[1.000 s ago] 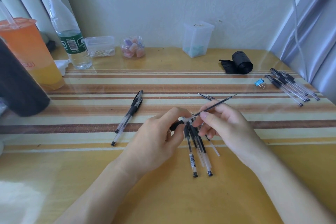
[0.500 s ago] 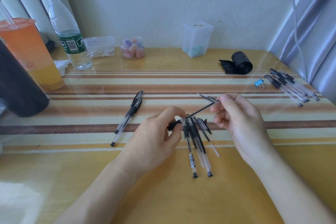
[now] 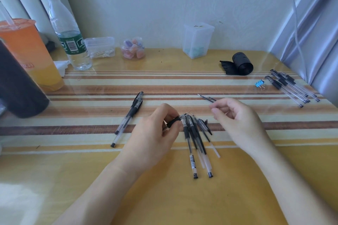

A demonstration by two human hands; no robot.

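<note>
From the head camera, the main risk is in the left hand point(image 3: 155, 133). It pinches a clear plastic gel pen with a black rubber grip sleeve point(image 3: 173, 122) only at that sleeve, thumb and forefinger curled round it. The fine tip points to the far right, above the heap of clear-barrelled black pens point(image 3: 193, 133) that lies just right of the hand on the yellow table with brown and cream stripes point(image 3: 164, 188). With so short a hold, the barrel could twist or slip and drop into the heap, where it would be hard to tell from the others. If any front part is not seated, it could slide out should the tip dip.

The right hand point(image 3: 237, 120) hovers to the right with its fingers loosely curled and nothing visible between them. A careless sweep could knock the two thin black spare refills point(image 3: 205, 97) just beyond its fingertips and set them rolling.

The pen lies across the left fingertips, with most of its barrel hidden by the hand. Its tip pokes out near the right hand without touching it.
</note>
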